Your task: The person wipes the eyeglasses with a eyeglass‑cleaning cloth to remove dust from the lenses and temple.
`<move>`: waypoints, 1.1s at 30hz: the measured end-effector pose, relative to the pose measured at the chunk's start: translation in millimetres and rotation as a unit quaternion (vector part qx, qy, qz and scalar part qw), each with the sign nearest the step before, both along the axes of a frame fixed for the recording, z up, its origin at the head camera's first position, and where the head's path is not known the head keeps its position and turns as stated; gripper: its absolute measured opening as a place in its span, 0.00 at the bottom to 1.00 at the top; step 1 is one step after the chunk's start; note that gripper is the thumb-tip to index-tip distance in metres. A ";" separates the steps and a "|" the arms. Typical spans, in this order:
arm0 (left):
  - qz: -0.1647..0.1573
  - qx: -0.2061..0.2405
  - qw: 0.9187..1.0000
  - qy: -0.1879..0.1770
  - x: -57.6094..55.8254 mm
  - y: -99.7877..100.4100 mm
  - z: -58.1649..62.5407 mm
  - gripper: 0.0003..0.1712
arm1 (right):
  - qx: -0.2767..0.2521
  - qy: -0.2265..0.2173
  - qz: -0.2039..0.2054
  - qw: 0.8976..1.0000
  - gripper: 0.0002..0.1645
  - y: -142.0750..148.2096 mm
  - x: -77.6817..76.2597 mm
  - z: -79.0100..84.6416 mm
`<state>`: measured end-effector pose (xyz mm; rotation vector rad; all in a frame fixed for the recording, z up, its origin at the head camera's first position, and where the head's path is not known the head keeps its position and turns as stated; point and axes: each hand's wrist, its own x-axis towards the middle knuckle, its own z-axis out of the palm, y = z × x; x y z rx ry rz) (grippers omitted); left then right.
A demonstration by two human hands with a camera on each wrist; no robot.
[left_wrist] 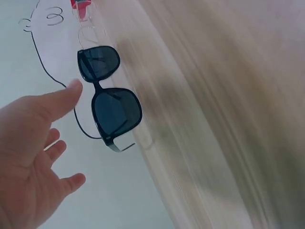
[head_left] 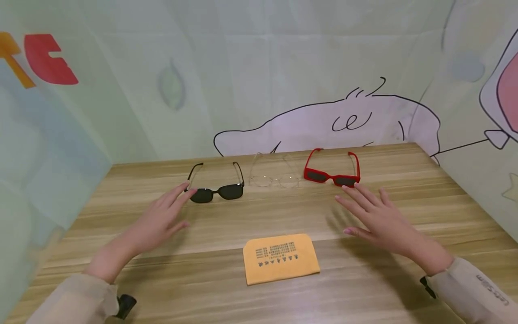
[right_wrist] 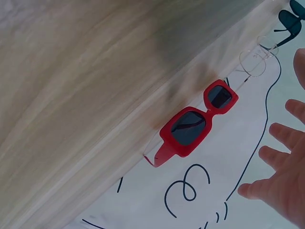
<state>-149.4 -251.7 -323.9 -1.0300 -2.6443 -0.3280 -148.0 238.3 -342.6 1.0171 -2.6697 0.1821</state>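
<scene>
Black-framed sunglasses (head_left: 217, 193) lie with their temples unfolded on the left of the table. My left hand (head_left: 159, 220) hovers beside them, fingers extended, fingertips overlapping their left end in the head view; it holds nothing. Red-framed sunglasses (head_left: 332, 177) lie unfolded on the right. Just in front of these is my right hand (head_left: 380, 220), fingers spread and nothing gripped. Between the two pairs sit thin clear-lensed eyeglasses (head_left: 275, 181), also unfolded. Nearer to me lies a flat orange-yellow cloth (head_left: 281, 258) with dark printed lettering. The left wrist view shows the black sunglasses (left_wrist: 109, 93) past the thumb.
The wood-grain table (head_left: 194, 288) ends at the back against a pale printed backdrop (head_left: 251, 67) with cartoon drawings, which also rises along both sides. The glasses stand in a row near the table's back edge. Dark straps (head_left: 125, 306) show at the sleeve cuffs.
</scene>
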 end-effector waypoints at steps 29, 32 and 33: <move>0.017 -0.053 0.994 -0.091 -64.5 -18.5 -8.9 0.26 | 0.014 -0.038 0.173 0.984 0.41 -75.8 -20.2 -7.8; 0.025 -0.058 0.992 -0.114 -64.3 -17.0 -8.1 0.25 | 0.031 -0.049 0.186 0.981 0.41 -85.2 -20.0 -8.8; 0.029 -0.061 0.991 -0.119 -64.2 -16.5 -7.7 0.25 | 0.036 -0.055 0.192 0.979 0.40 -88.2 -19.8 -9.2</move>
